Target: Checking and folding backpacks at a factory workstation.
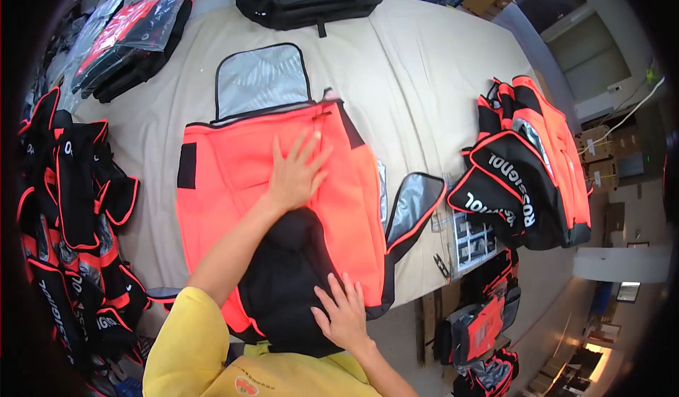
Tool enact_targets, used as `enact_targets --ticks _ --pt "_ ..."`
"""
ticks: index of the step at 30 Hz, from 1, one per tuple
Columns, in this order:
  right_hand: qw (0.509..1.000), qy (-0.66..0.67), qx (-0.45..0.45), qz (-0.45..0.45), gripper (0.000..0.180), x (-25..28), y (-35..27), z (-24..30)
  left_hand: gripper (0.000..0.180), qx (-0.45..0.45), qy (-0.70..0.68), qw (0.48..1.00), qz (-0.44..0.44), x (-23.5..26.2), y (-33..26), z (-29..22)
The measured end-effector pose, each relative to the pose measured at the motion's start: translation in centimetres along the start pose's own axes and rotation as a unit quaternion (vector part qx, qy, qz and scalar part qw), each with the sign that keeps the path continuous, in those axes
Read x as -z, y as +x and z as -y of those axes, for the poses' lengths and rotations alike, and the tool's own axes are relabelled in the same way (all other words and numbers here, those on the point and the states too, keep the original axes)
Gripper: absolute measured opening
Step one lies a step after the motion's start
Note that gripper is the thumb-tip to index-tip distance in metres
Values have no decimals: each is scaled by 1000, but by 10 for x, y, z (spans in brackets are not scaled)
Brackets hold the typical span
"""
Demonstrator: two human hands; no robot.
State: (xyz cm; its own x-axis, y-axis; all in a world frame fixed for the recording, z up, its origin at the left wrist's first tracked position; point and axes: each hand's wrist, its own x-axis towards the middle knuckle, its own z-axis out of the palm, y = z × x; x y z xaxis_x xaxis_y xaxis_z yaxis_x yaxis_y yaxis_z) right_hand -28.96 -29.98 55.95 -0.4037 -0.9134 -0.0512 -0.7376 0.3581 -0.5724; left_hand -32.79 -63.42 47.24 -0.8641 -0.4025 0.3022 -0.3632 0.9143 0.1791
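Note:
A coral-red and black bag (240,171) lies flat on the cloth-covered table in front of me. Its silver-lined flap (262,82) is folded open at the far end, and a smaller silver-lined side flap (415,202) sticks out at the right. My left hand (296,174) rests on the coral panel with its fingers spread. Lower down, near the bag's close right corner, my right hand (343,313) lies flat with fingers apart on the black panel and coral edge. Neither hand holds anything.
Black bags with coral trim (78,178) are heaped at the left. A plastic-wrapped bag (134,36) lies far left, a black bag (311,4) at the far edge, and another coral and black bag (527,171) at the right. Small snips (442,265) lie near the right edge.

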Motion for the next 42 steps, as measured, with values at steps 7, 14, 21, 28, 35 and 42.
enact_targets --ticks 7,14,21,28,35,42 --pt "999 5 0 36 40 -17 14 -3 61 37 54 996 60 -50 -32 24" --pt "865 429 -225 -132 25 30 -48 -22 45 234 -447 861 67 30 -42 63" --pt "826 260 -349 358 52 9 -116 -48 31 375 -434 819 -24 145 -222 33" --pt "690 663 -247 152 57 24 17 -69 30 435 -469 753 -154 170 -258 5" --pt "988 52 98 104 77 -52 111 -21 55 274 -189 942 -32 189 -254 -27" --pt "947 -268 172 41 72 -93 108 -8 65 274 -82 954 90 107 -280 -24"
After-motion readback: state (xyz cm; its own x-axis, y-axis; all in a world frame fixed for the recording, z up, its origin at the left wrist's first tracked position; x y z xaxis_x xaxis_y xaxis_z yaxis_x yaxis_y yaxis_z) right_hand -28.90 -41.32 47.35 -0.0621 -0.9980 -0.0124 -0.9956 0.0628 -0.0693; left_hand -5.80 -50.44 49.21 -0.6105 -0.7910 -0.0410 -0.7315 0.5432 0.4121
